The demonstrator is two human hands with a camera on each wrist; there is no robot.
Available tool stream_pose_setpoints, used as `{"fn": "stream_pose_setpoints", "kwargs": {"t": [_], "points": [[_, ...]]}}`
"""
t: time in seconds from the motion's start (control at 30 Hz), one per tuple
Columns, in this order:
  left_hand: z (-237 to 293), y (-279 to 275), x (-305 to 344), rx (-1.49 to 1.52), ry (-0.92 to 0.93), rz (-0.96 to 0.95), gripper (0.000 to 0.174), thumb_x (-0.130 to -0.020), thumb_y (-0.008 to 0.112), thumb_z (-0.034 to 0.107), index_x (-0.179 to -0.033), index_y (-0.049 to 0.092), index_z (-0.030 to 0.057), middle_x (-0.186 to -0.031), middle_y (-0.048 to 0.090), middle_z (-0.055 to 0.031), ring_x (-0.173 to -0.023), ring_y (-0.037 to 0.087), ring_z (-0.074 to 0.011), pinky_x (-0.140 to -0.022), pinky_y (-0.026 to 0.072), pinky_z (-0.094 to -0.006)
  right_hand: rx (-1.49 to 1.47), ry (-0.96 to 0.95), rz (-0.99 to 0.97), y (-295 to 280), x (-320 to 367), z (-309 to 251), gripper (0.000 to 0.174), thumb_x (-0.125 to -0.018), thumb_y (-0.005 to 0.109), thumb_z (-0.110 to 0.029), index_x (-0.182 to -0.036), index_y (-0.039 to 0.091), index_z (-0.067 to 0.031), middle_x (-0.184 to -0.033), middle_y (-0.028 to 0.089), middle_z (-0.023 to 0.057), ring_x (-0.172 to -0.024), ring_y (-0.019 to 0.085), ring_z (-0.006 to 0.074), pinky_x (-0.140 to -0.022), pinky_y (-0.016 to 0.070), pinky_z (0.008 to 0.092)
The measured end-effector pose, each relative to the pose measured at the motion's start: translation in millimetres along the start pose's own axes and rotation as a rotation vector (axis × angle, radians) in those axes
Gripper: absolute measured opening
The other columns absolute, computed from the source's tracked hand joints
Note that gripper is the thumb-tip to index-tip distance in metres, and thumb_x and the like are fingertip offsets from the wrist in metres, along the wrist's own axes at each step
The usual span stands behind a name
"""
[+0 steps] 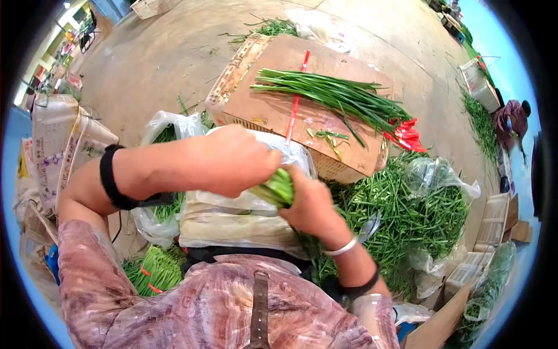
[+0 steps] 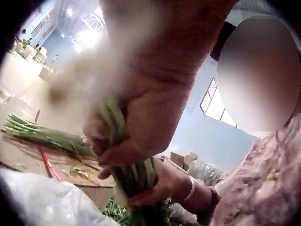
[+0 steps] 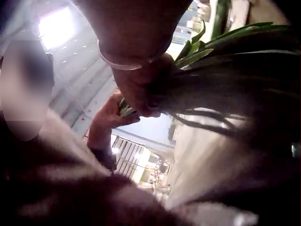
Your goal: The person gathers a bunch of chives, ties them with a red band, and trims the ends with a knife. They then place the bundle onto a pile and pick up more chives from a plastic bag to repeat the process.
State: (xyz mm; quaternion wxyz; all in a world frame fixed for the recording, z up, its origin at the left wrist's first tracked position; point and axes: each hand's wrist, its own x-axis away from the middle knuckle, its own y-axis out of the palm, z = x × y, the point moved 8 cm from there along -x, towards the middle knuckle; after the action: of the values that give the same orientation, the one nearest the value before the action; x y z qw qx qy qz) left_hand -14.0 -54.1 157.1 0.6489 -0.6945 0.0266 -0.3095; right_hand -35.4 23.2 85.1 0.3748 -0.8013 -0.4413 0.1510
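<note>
In front of the body, both hands are on one bunch of green chives (image 1: 279, 189). My right hand (image 1: 311, 200), with a white bangle at its wrist, grips the bunch around its stalks. Close beside it, my left hand (image 1: 241, 163) curls its fingers over the pale stalk ends, seen from below in the left wrist view as the left hand (image 2: 141, 122) above the right hand (image 2: 164, 181). Long dark leaves (image 3: 225, 70) trail from the right hand in the right wrist view. Another chive bunch (image 1: 331, 96) lies across a red strip (image 1: 296, 104) on a board.
The brown board (image 1: 256, 99) rests on a crate ahead. A heap of loose greens (image 1: 401, 215) spreads at the right, with clear plastic on it. Red-tied bundles (image 1: 154, 270) stand at the lower left. White plastic wrap (image 1: 232, 227) covers something before the lap.
</note>
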Motion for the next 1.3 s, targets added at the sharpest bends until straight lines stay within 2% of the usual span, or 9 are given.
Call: {"fn": "stream_pose_setpoints", "kwargs": {"t": [0.23,0.3,0.4,0.53,0.6,0.73,0.8,1.03,1.3], "points": [[-74.2,-55.2,-49.4,0.024,0.006,0.691,0.05,-0.066,0.066,0.015,-0.113,0.051,0.0038,-0.088,0.061,-0.0157,-0.081,0.062,-0.0315,-0.067,0.0488,-0.04,0.73,0.034,0.102,-138.8,-80.0,7.2,0.037,-0.066,0.067,-0.012,-0.096,0.047,-0.0061,-0.072,0.06,0.0197,-0.073,0.06,0.0407,-0.063,0.0473,0.0479],[-87.1,-88.2,-22.4,-0.328,-0.053,1.188,0.065,-0.065,0.072,0.024,-0.123,0.047,0.0068,-0.109,0.056,-0.0179,-0.098,0.056,-0.0306,-0.08,0.046,-0.0381,0.862,-0.031,0.129,-167.2,-121.5,13.5,0.03,-0.071,0.062,-0.012,-0.096,0.047,-0.0061,-0.072,0.06,0.0199,-0.072,0.06,0.0407,-0.062,0.0464,0.0494],[-145.7,-72.1,5.2,0.085,-0.115,1.493,0.062,-0.068,0.073,0.025,-0.123,0.049,0.0099,-0.109,0.056,-0.0136,-0.098,0.056,-0.0253,-0.077,0.0453,-0.029,0.982,-0.035,0.129,-190.0,-189.8,31.1,0.027,-0.073,0.056,-0.007,-0.098,0.048,-0.0058,-0.077,0.06,0.0216,-0.076,0.06,0.0409,-0.064,0.0461,0.0499],[-199.4,86.7,-79.5,1.519,-0.443,0.368,0.035,-0.083,0.064,0.027,-0.106,0.054,0.002,-0.089,0.063,-0.007,-0.07,0.062,-0.014,-0.059,0.0476,-0.0235,0.904,-0.149,0.165,-162.4,-267.6,51.2,0.015,-0.077,0.048,-0.006,-0.091,0.053,-0.0028,-0.079,0.062,0.0234,-0.079,0.062,0.0398,-0.065,0.0488,0.0494],[-197.0,146.5,-102.5,1.883,-0.591,0.139,0.032,-0.086,0.06,0.029,-0.101,0.053,0.0022,-0.087,0.063,-0.0129,-0.064,0.063,-0.0173,-0.055,0.0491,-0.0264,0.808,-0.266,0.158,-132.0,-304.7,82.7,0.015,-0.076,0.05,-0.008,-0.09,0.054,-0.0033,-0.078,0.062,0.0243,-0.078,0.062,0.0403,-0.066,0.049,0.0494],[-202.7,172.8,-134.3,2.154,-0.771,0.187,0.031,-0.088,0.057,0.029,-0.103,0.052,0.0019,-0.085,0.063,-0.0194,-0.06,0.063,-0.0201,-0.047,0.0497,-0.0269,0.728,-0.254,0.024,-83.1,-326.6,98.8,0.018,-0.074,0.055,-0.012,-0.091,0.054,-0.0044,-0.085,0.063,0.0227,-0.081,0.061,0.0394,-0.069,0.0494,0.0475],[-200.8,168.3,-157.7,2.435,-0.585,0.235,0.032,-0.09,0.053,0.029,-0.106,0.049,0.0015,-0.085,0.062,-0.0238,-0.06,0.064,-0.0241,-0.045,0.051,-0.0276,0.762,-0.145,-0.094,-67.9,-334.0,118.1,0.021,-0.073,0.056,-0.012,-0.092,0.054,-0.0032,-0.086,0.063,0.0226,-0.083,0.061,0.0387,-0.072,0.0495,0.0464],[-201.7,152.4,-180.4,2.542,-0.721,0.481,0.027,-0.094,0.042,0.025,-0.11,0.046,0.0032,-0.093,0.061,-0.0207,-0.066,0.066,-0.0298,-0.045,0.0526,-0.0303,0.716,-0.057,-0.34,-51.0,-325.2,118.0,0.042,-0.064,0.063,-0.014,-0.103,0.051,0.0008,-0.092,0.061,0.0252,-0.089,0.059,0.0388,-0.077,0.0477,0.0439],[-203.1,159.3,-182.7,2.562,-0.777,0.522,0.029,-0.095,0.04,0.027,-0.104,0.049,0.0009,-0.078,0.063,-0.0193,-0.06,0.064,-0.0302,-0.047,0.0539,-0.0339,0.825,-0.044,-0.488,-53.2,-332.5,116.3,0.051,-0.06,0.07,-0.022,-0.102,0.052,0.0012,-0.098,0.062,0.0219,-0.092,0.061,0.0363,-0.077,0.0502,0.0404]]}}
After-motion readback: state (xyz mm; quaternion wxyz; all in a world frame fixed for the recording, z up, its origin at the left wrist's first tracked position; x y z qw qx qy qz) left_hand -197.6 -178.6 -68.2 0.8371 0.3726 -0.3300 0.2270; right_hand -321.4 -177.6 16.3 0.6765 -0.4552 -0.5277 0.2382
